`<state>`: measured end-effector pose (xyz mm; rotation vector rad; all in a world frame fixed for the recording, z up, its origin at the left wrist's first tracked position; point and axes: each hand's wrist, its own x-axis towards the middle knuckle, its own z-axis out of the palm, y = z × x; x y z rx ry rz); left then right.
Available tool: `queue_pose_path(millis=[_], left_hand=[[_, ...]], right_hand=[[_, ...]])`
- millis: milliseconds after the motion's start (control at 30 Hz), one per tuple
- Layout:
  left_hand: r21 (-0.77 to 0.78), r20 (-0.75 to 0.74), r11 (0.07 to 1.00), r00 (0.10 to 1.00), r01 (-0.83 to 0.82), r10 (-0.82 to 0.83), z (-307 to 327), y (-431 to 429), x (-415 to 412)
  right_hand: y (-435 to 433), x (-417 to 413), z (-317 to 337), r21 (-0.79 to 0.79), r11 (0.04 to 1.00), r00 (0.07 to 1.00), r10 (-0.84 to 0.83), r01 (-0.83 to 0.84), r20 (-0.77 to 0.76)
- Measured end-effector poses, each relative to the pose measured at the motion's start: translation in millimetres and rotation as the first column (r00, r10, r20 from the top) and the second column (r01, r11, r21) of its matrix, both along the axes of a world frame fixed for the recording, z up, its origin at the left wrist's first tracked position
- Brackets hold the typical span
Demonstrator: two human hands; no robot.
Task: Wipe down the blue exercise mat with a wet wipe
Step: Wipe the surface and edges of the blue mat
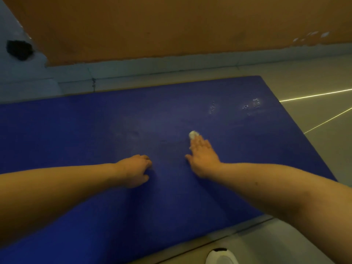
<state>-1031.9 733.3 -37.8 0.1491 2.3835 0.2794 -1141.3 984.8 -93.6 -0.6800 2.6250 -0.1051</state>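
Head view.

Blue exercise mat [76, 130]: lies flat on tiled floor [314, 88]; fills centre and left of frame, far edge near orange wall [171, 25].

Wet wipe [194, 134]: small white wad, centre of frame, on mat; sits mostly hidden beneath fingertips.

Right hand [203, 157]: palm down, fingers straight and close together; presses wipe onto mat.

Left hand [135, 170]: lower centre; fingers curled under, nothing visibly held; rests knuckles on mat, apparently as brace.

Pale flecked marks [251, 106]: upper right of mat, apart from wipe; wet or scuffed, cannot tell.

Risks, as judged:
- Streaks and missed patches, notably far left and the flecked area, from narrow coverage by so small a wad.
- Escape of wipe from under flat fingers, being pressed rather than pinched.
- Creeping or rucking of mat on smooth tile upon loss of left-hand brace.
- Drying-out of wipe before full coverage.
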Motion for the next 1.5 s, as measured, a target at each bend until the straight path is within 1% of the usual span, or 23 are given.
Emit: queue_pose_path(millis=[100, 167, 200, 267, 367, 433, 500, 533, 567, 633, 700, 767, 833, 900, 967, 1000, 1067, 1133, 1200, 1267, 1333, 1433, 1500], left_hand=[[0.004, 0.014, 1.0, 1.0, 0.008, -0.008, 1.8, -0.2, 4.8], [0.008, 0.028, 1.0, 1.0, 0.013, -0.013, 1.7, -0.1, 7.7], [0.011, 0.032, 1.0, 0.999, 0.015, -0.016, 1.0, 0.0, 8.4], [0.012, 0.034, 1.0, 0.999, 0.016, -0.017, 0.4, 0.8, 9.3], [0.014, 0.02, 0.999, 0.999, 0.031, -0.032, 0.8, 6.8, 7.2], [0.02, -0.005, 0.999, 0.999, 0.032, -0.032, 3.2, 10.7, 5.0], [0.037, -0.014, 0.999, 1.0, 0.02, -0.02, 2.8, 15.7, 2.9], [0.039, -0.015, 0.999, 1.0, 0.02, -0.02, 2.8, 16.5, 2.7], [0.033, -0.012, 0.999, 1.0, 0.026, -0.025, 2.2, 17.6, 2.2], [0.027, 0.012, 0.999, 0.999, 0.046, -0.047, 1.3, 19.1, 1.4], [0.031, 0.034, 0.998, 0.998, 0.056, -0.057, 1.6, 18.8, 3.2], [0.03, 0.047, 0.998, 0.997, 0.06, -0.062, 1.3, 17.4, 6.3], [0.027, 0.06, 0.997, 0.996, 0.068, -0.069, 0.5, 17.3, 8.7], [0.022, 0.06, 0.997, 0.995, 0.077, -0.078, -1.0, 16.7, 10.4], [0.016, 0.065, 0.996, 0.994, 0.09, -0.091, -0.8, 18.3, 10.3], [0.014, 0.061, 0.996, 0.994, 0.093, -0.093, -0.7, 19.5, 10.1], [0.01, 0.03, 0.994, 0.994, 0.108, -0.109, -2.2, 22.6, 7.3], [0.005, -0.003, 0.992, 0.992, 0.124, -0.124, -3.3, 26.4, 4.5], [0.009, -0.023, 0.992, 0.992, 0.126, -0.126, -3.4, 29.1, 3.2], [0.02, -0.02, 0.993, 0.993, 0.117, -0.116, -3.5, 28.6, 4.9], [0.023, 0.003, 0.995, 0.995, 0.099, -0.099, -2.9, 22.5, 7.6], [0.036, 0.033, 0.997, 0.997, 0.069, -0.07, -1.5, 11.4, 15.9], [0.024, 0.046, 0.998, 0.997, 0.065, -0.066, -0.4, 5.9, 21.1]], right_hand=[[15.9, -24.7, 3.8, 0.146, 0.97, 0.979, -0.201, 0.196, 0.018], [4.5, -16.5, 3.2, 0.126, 0.96, 0.967, -0.255, 0.249, 0.03], [-3.8, -6.5, 2.0, 0.091, 0.966, 0.969, -0.247, 0.243, 0.032], [-19.4, 23.3, -1.5, 0.006, 0.99, 0.989, -0.138, 0.138, 0.052], [-32.9, 83.2, -1.9, -0.112, 0.985, 0.984, 0.141, -0.129, 0.109], [-38.3, 114.4, 2.2, -0.123, 0.944, 0.934, 0.322, -0.305, 0.152], [-36.7, 125.0, 4.9, -0.08, 0.912, 0.898, 0.41, -0.402, 0.159], [-35.3, 120.8, 6.8, -0.067, 0.909, 0.898, 0.417, -0.411, 0.141], [-31.5, 111.1, 7.9, -0.062, 0.919, 0.911, 0.393, -0.388, 0.121], [-15.7, 81.0, 8.3, -0.053, 0.967, 0.961, 0.254, -0.249, 0.112], [11.7, 45.7, 8.6, 0.035, 0.991, 0.988, 0.128, -0.131, 0.083], [36.9, 18.5, 13.4, 0.146, 0.988, 0.993, 0.042, -0.058, 0.107], [47.3, 8.6, 14.4, 0.201, 0.98, 0.993, -0.038, 0.015, 0.109], [34.9, 18.3, 6.8, 0.154, 0.984, 0.992, -0.105, 0.093, 0.074], [13.9, 48.7, -2.3, 0.03, 0.991, 0.989, -0.131, 0.13, 0.061], [4.0, 70.5, -6.5, -0.039, 0.995, 0.994, -0.085, 0.088, 0.064], [-11.1, 116.7, -5.4, -0.118, 0.988, 0.989, 0.111, -0.1, 0.098], [-17.4, 150.4, -2.4, -0.133, 0.946, 0.938, 0.314, -0.295, 0.148], [-14.7, 162.6, -1.6, -0.132, 0.921, 0.911, 0.384, -0.366, 0.149], [-7.4, 153.5, -1.1, -0.157, 0.937, 0.934, 0.333, -0.313, 0.127], [0.0, 130.9, -2.6, -0.137, 0.967, 0.971, 0.226, -0.215, 0.075], [20.9, 85.9, -7.4, -0.034, 0.999, 1.0, 0.009, -0.009, -0.02], [35.8, 60.0, -5.6, 0.053, 0.993, 0.994, -0.106, 0.107, -0.033]])
